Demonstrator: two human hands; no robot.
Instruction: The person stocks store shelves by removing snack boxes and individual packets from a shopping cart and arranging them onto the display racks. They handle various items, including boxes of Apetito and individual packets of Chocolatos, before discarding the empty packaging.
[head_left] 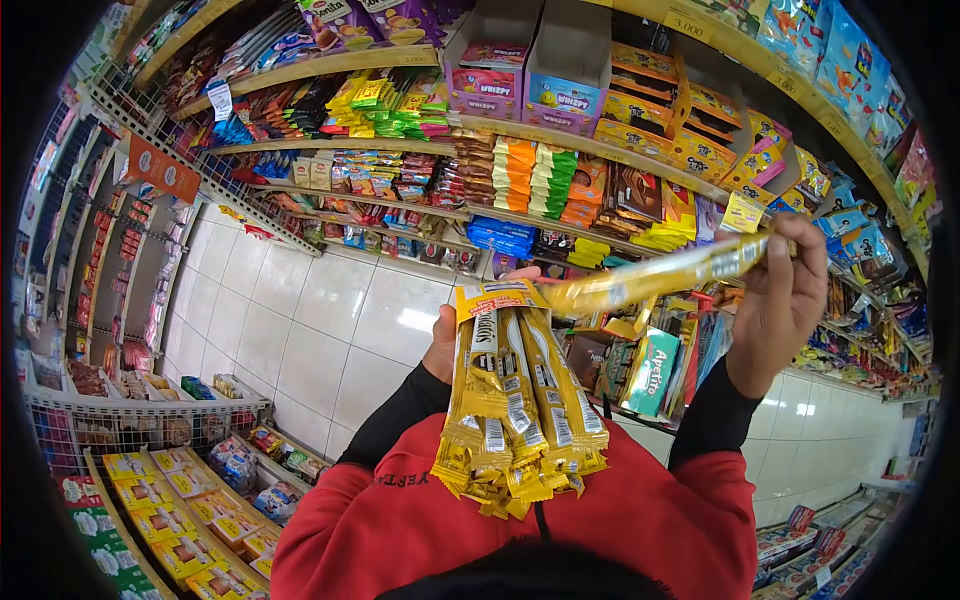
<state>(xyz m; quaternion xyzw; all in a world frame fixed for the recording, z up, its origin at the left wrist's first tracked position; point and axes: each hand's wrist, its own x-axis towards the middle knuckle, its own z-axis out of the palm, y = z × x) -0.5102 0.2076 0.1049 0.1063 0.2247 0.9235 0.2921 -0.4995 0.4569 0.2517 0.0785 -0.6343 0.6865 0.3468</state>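
Observation:
My left hand is closed round the far end of a bundle of long yellow snack sticks, with part of the hand hidden behind it. An orange and white band crosses the bundle near its top, and the crimped wrapper ends point toward my chest. Up to the right, my right hand pinches one end of a single yellow stick packet. That packet lies nearly level and is blurred by motion, its other end beside the bundle's top.
Snack shelves curve across the far side, stocked with wafers and boxed sweets. A green Apetito box stands low beyond the bundle. Yellow boxes fill a rack at lower left. White floor tiles show between the shelves.

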